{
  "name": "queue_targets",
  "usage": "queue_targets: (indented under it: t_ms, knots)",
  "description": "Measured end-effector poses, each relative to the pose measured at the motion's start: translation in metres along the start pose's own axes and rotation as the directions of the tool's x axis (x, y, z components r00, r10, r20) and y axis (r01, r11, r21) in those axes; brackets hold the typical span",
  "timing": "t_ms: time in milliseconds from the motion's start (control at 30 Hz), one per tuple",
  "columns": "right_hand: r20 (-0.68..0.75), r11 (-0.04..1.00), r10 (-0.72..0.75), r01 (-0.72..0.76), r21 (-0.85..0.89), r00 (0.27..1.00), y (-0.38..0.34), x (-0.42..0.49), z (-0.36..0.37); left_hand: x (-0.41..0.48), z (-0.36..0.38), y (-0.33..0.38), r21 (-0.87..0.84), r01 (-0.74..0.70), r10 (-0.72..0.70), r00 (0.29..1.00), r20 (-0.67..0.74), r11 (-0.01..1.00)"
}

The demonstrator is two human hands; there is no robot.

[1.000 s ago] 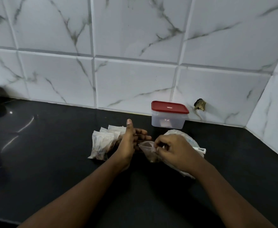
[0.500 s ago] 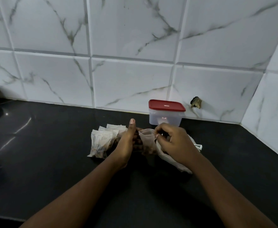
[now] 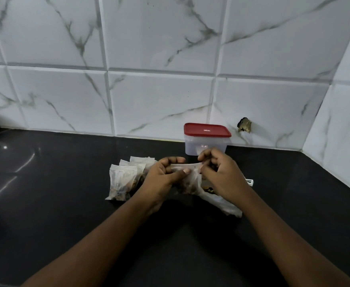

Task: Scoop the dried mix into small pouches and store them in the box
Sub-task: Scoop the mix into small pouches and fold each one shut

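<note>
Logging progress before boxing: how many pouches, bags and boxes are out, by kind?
Filled pouches, on the counter: 3
Held pouch: 1
Large bag: 1
Box, lid on: 1
Total: 6

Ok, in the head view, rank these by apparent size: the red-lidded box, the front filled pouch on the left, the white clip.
1. red-lidded box, narrowly largest
2. front filled pouch
3. white clip, clearly smallest

White marble-veined wall tiles (image 3: 161,104) back a glossy black counter (image 3: 45,183).
</note>
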State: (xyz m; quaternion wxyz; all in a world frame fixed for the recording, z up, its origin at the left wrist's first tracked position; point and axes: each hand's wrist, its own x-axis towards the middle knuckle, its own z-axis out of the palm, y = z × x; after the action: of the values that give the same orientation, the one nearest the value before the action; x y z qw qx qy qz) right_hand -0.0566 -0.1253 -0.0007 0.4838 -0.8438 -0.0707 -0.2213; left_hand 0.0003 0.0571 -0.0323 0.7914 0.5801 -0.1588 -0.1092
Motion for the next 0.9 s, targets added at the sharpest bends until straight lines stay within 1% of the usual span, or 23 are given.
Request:
queue_targets:
  t_ms: [67,133,200,400,467,600,667,800,900]
  knots:
    - [0.009,0.983,0.113,-0.113,0.142,0.994,-0.0016,0.0024,0.0009,-0.0008,-0.0002,0.0028,-0.044,0.006,-0.006,1.000,0.001,0.999]
    - [0.089,0.940,0.205,-0.222,0.259,0.975,-0.0016,0.0026,0.0021,-0.0016,0.0000,0.0045,-0.041,0.004,-0.004,1.000,-0.009,0.999]
    - [0.131,0.917,0.233,-0.262,0.302,0.964,0.0003,0.0017,0.0038,-0.0018,0.0000,0.0047,-0.034,-0.010,0.009,1.000,-0.016,0.999]
    - [0.084,0.890,0.241,-0.255,0.378,0.967,0.0013,0.0022,0.0045,-0.0032,0.0019,0.0071,-0.105,-0.003,0.003,1.000,-0.005,0.994]
    - [0.082,0.895,0.248,-0.261,0.363,0.965,0.0028,0.0025,0.0039,-0.0024,0.0017,0.0071,-0.114,-0.006,0.004,1.000,-0.015,0.993]
    - [0.072,0.936,0.218,-0.229,0.268,0.973,0.0054,0.0029,0.0063,-0.0012,0.0002,0.0067,-0.159,0.007,-0.010,1.000,-0.024,0.987]
    - [0.069,0.937,0.212,-0.222,0.270,0.975,0.0039,0.0029,0.0061,-0.0009,0.0006,0.0074,-0.178,0.010,-0.014,1.000,-0.021,0.984]
    - [0.115,0.914,0.229,-0.254,0.317,0.967,0.0000,0.0024,0.0061,0.0003,-0.0019,0.0093,-0.189,-0.021,0.016,0.999,-0.029,0.982]
    - [0.138,0.928,0.199,-0.231,0.293,0.970,-0.0005,-0.0004,0.0092,-0.0020,-0.0012,0.0099,-0.158,-0.028,0.025,1.000,-0.017,0.987]
